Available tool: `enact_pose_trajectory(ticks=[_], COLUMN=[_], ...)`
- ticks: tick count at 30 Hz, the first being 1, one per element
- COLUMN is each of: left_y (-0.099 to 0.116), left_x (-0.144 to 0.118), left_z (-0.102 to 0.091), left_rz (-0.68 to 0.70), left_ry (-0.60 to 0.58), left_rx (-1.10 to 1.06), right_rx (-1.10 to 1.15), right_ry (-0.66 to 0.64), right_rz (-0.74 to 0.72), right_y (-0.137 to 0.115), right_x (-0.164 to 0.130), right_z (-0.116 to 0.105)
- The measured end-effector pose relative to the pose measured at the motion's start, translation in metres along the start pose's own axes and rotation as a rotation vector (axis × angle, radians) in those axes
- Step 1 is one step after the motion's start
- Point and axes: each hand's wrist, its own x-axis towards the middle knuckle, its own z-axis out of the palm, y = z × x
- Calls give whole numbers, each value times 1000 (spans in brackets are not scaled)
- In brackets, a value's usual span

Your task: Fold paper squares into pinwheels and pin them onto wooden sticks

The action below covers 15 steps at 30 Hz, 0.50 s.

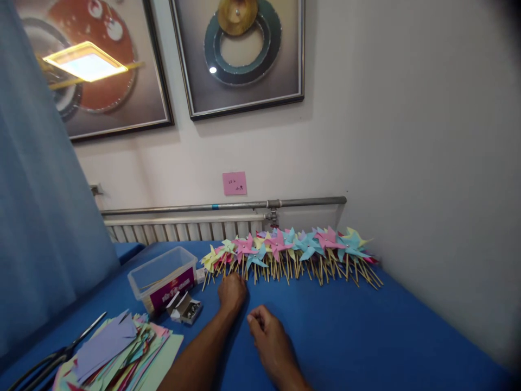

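Note:
A long row of paper pinwheels (293, 251) on wooden sticks lies along the far edge of the blue table (366, 336), against the wall. My left hand (232, 292) reaches forward with its fingers curled at the stick ends near the row's left part; whether it grips a stick is hidden. My right hand (271, 339) rests on the blue cloth just behind and to the right of it, fingers loosely curled, holding nothing that shows.
A clear plastic box (163, 277) with a purple label stands left of my left hand, a small open box of pins (185, 309) in front of it. A stack of coloured paper sheets (118, 353) and black scissors (49, 358) lie at the near left. A radiator and pipe run behind.

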Motion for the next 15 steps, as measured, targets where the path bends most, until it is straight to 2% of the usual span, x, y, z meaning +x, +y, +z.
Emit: enact_pose_trajectory(ticks=[15], left_y=[3], left_x=[2], left_z=[0], left_rz=[-8], left_ry=[-16], left_rx=[45], right_rx=[18], right_ry=[-10], right_rz=[44], right_y=[-6], right_x=[-2], right_z=[-1])
